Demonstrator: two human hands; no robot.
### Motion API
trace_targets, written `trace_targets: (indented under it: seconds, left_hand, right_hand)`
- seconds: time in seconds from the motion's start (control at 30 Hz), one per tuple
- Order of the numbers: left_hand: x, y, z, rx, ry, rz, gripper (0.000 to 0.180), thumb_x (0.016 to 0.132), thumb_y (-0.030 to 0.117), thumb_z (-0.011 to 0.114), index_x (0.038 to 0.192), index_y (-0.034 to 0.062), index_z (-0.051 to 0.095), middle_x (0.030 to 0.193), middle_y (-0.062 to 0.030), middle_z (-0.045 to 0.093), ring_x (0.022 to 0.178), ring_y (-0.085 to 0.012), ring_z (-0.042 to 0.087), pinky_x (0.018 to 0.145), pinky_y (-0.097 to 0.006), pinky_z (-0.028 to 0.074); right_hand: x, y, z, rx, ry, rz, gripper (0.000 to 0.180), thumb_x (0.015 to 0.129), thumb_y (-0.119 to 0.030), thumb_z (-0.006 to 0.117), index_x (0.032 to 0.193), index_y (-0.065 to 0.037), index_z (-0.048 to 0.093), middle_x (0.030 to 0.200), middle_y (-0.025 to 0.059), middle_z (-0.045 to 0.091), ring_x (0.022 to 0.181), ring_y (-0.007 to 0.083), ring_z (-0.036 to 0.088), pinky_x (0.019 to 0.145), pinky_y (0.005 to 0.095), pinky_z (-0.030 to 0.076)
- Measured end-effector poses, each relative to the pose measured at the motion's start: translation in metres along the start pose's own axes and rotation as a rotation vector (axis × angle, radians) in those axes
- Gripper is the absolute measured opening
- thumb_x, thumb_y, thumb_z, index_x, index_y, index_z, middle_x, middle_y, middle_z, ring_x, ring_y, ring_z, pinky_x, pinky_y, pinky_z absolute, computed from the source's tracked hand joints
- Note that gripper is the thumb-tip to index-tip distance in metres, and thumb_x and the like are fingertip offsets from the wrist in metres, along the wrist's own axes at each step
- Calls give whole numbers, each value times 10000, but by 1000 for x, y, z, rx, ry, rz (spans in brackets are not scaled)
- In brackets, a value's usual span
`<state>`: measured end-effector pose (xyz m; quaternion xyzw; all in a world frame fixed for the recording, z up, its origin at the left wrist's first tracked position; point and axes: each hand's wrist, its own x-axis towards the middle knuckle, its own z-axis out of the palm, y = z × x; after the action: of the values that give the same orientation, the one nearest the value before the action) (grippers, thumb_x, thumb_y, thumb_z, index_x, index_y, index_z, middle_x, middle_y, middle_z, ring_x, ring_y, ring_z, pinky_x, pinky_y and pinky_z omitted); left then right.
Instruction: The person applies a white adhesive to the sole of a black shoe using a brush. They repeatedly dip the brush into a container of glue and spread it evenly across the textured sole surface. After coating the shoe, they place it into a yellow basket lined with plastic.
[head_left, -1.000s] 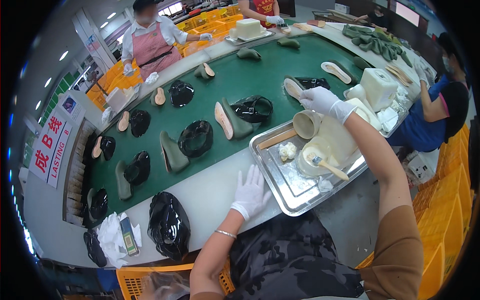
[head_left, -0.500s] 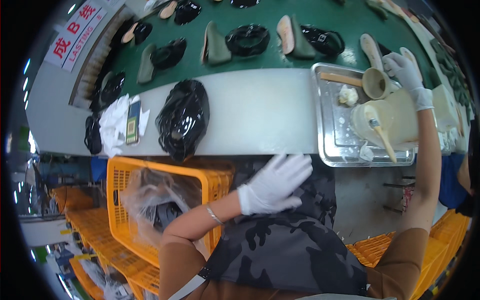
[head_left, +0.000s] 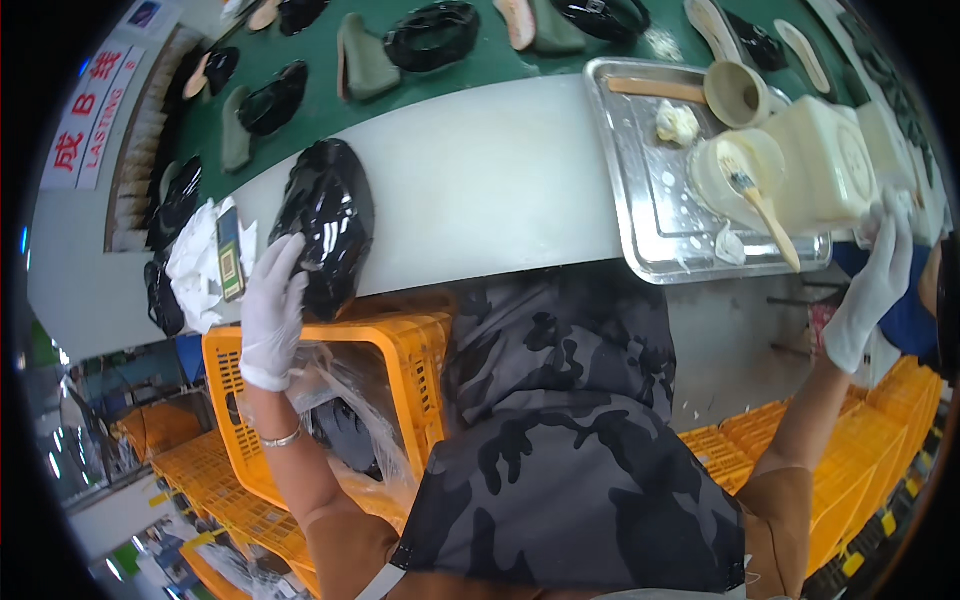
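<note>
The black bag, glossy and bulging, lies at the near edge of the white table, above an orange crate lined with clear plastic. The left hand, in a white glove, rests on the bag's near end, fingers spread over it. Just left of the bag lie white rags and a small green card. Farther right sits a steel tray holding a cream tub with a brush. The right hand, gloved, is raised off the tray's right end, fingers straight and together, holding nothing.
</note>
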<state>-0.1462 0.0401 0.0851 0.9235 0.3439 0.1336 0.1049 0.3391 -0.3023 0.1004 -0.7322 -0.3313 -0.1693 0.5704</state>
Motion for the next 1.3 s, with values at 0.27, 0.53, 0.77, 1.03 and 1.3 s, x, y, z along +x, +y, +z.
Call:
trace_targets:
  seconds: [0.27, 0.53, 0.77, 1.03, 1.3]
  left_hand:
    - [3, -13, 22, 172, 110, 25, 379, 789, -63, 546, 1158, 26, 535, 1006, -152, 538, 919, -308, 546, 800, -346, 444]
    - [-20, 17, 3, 64, 373, -46, 320, 887, 10, 451, 1200, 10, 517, 1210, -153, 517, 1100, -281, 507, 943, -340, 405]
    - [-11, 36, -31, -236, 606, 12, 365, 892, 88, 478, 1217, -74, 443, 1155, -168, 530, 978, -227, 543, 890, -354, 452]
    - [66, 110, 35, -1543, -50, -193, 407, 932, 194, 475, 1251, -56, 442, 590, 37, 294, 606, -109, 375, 653, -240, 366]
    - [101, 160, 100, -1776, -502, -387, 349, 904, 48, 385, 1229, -68, 429, 1117, -86, 535, 450, -57, 298, 430, -207, 318]
  right_hand:
    - [-105, -6, 20, 195, -191, 551, 469, 852, -74, 540, 1301, -35, 408, 1011, 51, 537, 757, 82, 560, 637, 177, 453]
    - [-85, -16, 62, 338, -1, 370, 277, 823, 17, 597, 1098, -1, 573, 1034, 41, 570, 811, 71, 559, 717, 186, 459]
    - [-52, -12, 61, -140, -34, -213, 229, 800, 30, 604, 991, -93, 628, 904, 35, 527, 766, 80, 552, 656, 202, 454]
    - [-39, -12, 82, -3, -307, -105, 242, 860, -49, 555, 1096, -74, 599, 989, 59, 515, 873, 135, 535, 762, 229, 445]
    - [-36, -12, 67, 299, -343, 247, 188, 945, -119, 438, 1057, -19, 551, 1035, 53, 601, 888, 80, 575, 755, 205, 478]
